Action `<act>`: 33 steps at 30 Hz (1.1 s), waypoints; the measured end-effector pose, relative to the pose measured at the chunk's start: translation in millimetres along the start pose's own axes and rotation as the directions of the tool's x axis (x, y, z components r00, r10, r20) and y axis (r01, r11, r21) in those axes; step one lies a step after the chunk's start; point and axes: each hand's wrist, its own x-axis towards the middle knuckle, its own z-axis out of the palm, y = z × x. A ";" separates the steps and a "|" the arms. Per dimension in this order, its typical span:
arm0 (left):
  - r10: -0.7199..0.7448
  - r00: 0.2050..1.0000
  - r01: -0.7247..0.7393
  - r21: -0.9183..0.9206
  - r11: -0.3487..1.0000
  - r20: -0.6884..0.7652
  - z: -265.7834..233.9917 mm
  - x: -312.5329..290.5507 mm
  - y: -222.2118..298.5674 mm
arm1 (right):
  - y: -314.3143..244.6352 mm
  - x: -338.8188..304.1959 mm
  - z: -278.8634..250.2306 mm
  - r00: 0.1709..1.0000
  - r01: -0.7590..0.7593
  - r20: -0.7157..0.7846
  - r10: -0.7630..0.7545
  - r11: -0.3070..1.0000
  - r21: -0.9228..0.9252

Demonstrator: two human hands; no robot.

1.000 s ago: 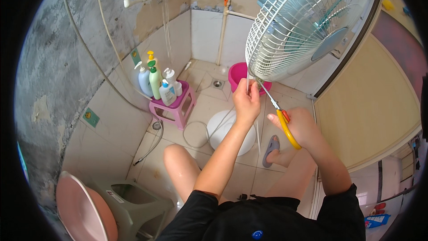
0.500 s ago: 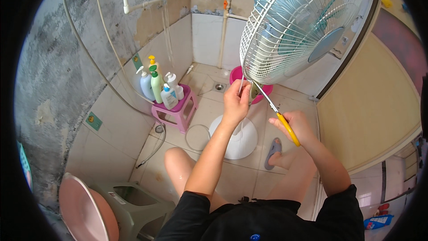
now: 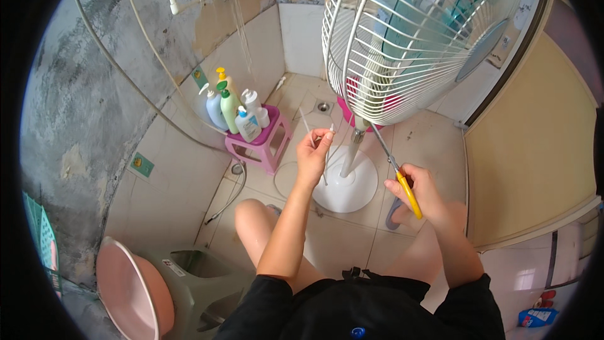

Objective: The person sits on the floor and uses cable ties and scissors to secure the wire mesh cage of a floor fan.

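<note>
My left hand [image 3: 313,162] pinches a thin white strip that looks like a cable tie [image 3: 305,121], its ends sticking out above and below the fingers. My right hand [image 3: 420,190] grips yellow-handled scissors [image 3: 410,196], their metal blades pointing up and left. The blade tips reach the underside of the standing fan [image 3: 402,56], just right of its neck. That fan has a white wire cage, pale blue-green parts, a metal pole and a round white base [image 3: 358,195]. My left hand is apart from the cage, left of the pole.
Pump bottles [image 3: 229,110] crowd a pink-purple stool [image 3: 259,149] at the left. Behind the fan stands a pink bucket [image 3: 346,108]. A grey hose [image 3: 135,91] runs down the left wall. Near left are a pink basin [image 3: 135,289] and a grey-green stool [image 3: 201,286]; a beige door panel [image 3: 535,145] is at right.
My left hand has come down and left, away from the cage, with the white strip between its fingers. The fan now appears larger and more upright; the scissors stay near its neck.
</note>
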 end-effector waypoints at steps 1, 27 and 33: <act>-0.068 0.998 0.068 -0.049 0.996 0.014 -2.7 -3.8 -5.7 | 14.6 -5.1 7.8 1.000 -0.012 0.008 0.012 1.000 0.013; -0.209 0.946 0.239 0.099 0.966 -0.247 -5.7 -85.3 -49.6 | 215.0 12.7 172.1 0.945 -0.318 -0.027 0.325 0.904 -0.286; 0.141 0.957 -0.066 0.281 0.958 -0.255 20.5 -104.4 -23.2 | 264.1 15.1 196.1 0.984 -0.166 0.021 0.174 0.964 -0.205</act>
